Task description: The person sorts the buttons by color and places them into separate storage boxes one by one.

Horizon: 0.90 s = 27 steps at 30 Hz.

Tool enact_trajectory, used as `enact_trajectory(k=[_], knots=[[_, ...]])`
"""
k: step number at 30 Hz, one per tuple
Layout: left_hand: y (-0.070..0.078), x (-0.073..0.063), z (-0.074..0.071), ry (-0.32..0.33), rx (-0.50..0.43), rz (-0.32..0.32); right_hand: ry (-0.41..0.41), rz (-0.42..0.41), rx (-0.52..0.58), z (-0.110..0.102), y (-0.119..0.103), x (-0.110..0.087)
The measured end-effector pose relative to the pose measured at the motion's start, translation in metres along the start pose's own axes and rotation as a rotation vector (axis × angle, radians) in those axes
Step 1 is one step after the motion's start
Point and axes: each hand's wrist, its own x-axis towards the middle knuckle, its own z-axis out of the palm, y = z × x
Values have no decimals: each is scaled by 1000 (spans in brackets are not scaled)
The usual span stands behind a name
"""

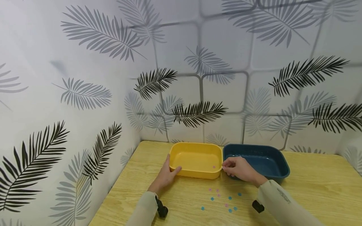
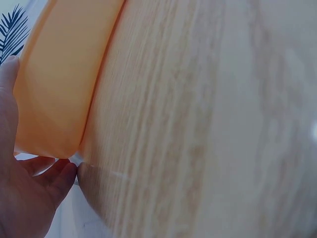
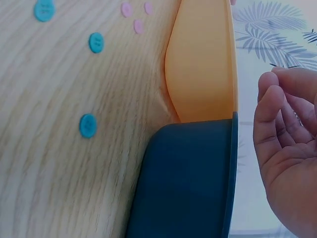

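My left hand (image 1: 167,175) grips the left front corner of a yellow plastic box (image 1: 195,173), thumb at the front rim and fingers against the side. In the left wrist view its fingertips (image 2: 64,176) curl at the box's end. My right hand (image 1: 238,169) is over the spot where the yellow box meets a dark blue box (image 1: 282,166). Its thumb and forefinger pinch a small pink button (image 1: 223,167), mostly covered by the fingertips; the right wrist view does not show it. One pink button (image 1: 214,167) lies inside the yellow box, near its right end.
Several pink buttons (image 1: 226,205) and several blue buttons (image 1: 212,198) lie scattered on the wood-grain table (image 1: 181,207) in front of the boxes. The boxes stand side by side near the back edge. Behind them rises a leaf-patterned wall (image 1: 220,94).
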Motion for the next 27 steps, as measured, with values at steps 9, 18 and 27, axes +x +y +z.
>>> enact_trajectory(k=[9, 18, 27], knots=[[2, -3, -1, -6, -34, -11, -23, -102, 61, 6, -1, 14], [5, -3, -1, -1, -37, -6, 10, -75, 44, 14, 0, 28], [0, -1, -1, 0, -33, -5, 3, -63, 38, 18, -3, 39]])
